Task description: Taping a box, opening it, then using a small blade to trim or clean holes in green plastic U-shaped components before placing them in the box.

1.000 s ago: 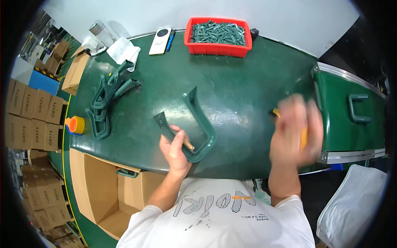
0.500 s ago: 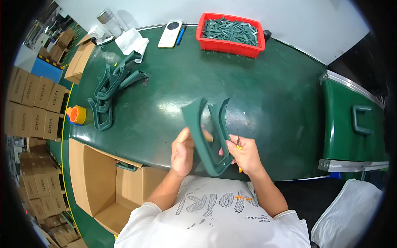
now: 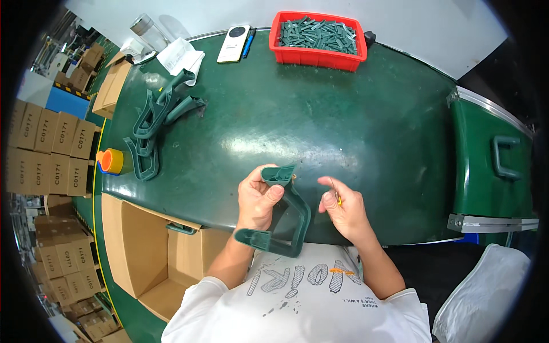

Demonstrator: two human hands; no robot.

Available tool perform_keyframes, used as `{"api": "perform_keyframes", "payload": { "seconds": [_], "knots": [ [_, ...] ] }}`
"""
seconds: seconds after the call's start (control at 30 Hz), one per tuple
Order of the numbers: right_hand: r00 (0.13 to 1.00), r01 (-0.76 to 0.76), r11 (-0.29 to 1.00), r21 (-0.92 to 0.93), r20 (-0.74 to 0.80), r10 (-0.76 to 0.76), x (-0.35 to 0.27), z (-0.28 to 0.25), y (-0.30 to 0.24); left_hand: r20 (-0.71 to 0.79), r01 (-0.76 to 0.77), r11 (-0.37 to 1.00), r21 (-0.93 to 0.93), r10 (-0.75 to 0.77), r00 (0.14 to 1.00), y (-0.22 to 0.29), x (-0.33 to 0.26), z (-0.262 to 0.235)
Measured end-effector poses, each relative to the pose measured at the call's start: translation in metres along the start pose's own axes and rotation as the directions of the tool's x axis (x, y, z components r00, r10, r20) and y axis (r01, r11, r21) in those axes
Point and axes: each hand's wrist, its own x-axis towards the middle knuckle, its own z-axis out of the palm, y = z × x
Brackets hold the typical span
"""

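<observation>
My left hand is closed around one end of a dark green U-shaped plastic frame. The frame hangs over the table's near edge, its curved side toward my shirt and its free end pointing left under my wrist. To its right, my right hand is apart from the frame, forefinger raised and thumb bent. A small yellow-handled tool sits in that hand, mostly hidden by the fingers, so its exact kind cannot be made out. Several similar green frames lie piled at the table's left.
A red bin of small green strips stands at the back. Phone, blue pen, papers and a glass bottle are back left. Orange-yellow tape rolls sit at the left edge, above an open carton.
The frame has been turned over, its ends swinging from pointing away to pointing left. My right hand has let go of it and moved slightly right, keeping the yellow-handled tool.
</observation>
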Motion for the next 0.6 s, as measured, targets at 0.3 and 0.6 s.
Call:
{"api": "perform_keyframes", "payload": {
  "seconds": [0.3,0.6],
  "knots": [
    [0.954,0.297,0.946,0.132,-0.003,-0.299,-0.006,-0.005,0.005,-0.022,-0.055,0.986,0.16,0.059,0.998,0.009,-0.008,0.004],
    [0.89,0.422,0.9,-0.11,-0.136,-0.434,-0.006,0.004,-0.005,0.047,-0.174,0.948,0.268,0.167,0.985,0.012,-0.013,0.011]
  ]
}}
